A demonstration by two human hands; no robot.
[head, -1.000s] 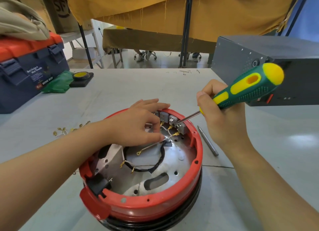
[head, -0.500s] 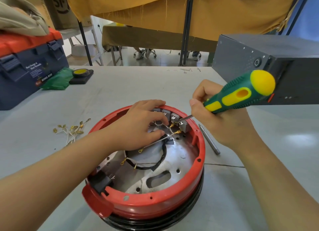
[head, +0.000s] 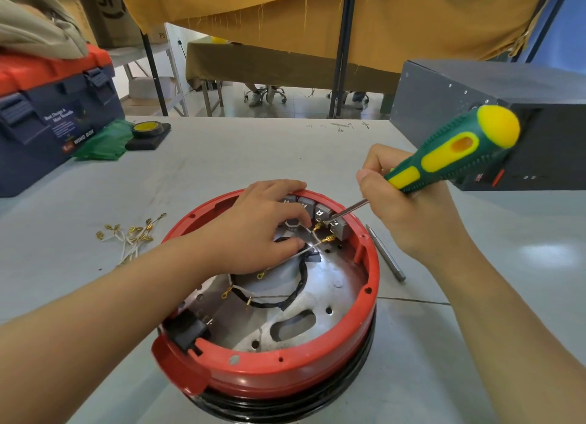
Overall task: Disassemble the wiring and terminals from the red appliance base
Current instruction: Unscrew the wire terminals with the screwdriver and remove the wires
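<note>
The red appliance base (head: pixel 285 373) sits on the grey bench (head: pixel 222 157) right under both hands. Compared with a moment ago, the left hand (head: pixel 257 230) has curled in tighter: its fingers now pinch a white wire (head: pixel 301 252) close to the grey terminal blocks (head: pixel 320 213) at the far rim. The right hand (head: pixel 402 214) is wrapped round the green and yellow screwdriver (head: pixel 450 151), whose handle has swung lower and whose tip now lies right against the brass terminals (head: pixel 323 233) beside the left fingertips. To me that reads as prying a connector loose while the wire is tugged, so this terminal is probably about to come free.

A black cable (head: pixel 295 293) loops inside the base below the left hand. Left of that forearm lies a little heap of removed wires (head: pixel 133 236); beyond it, a blue toolbox (head: pixel 47 122). A metal rod (head: pixel 385 254) lies just under the right wrist, and a dark metal box (head: pixel 475 106) crowds the screwdriver's handle end.
</note>
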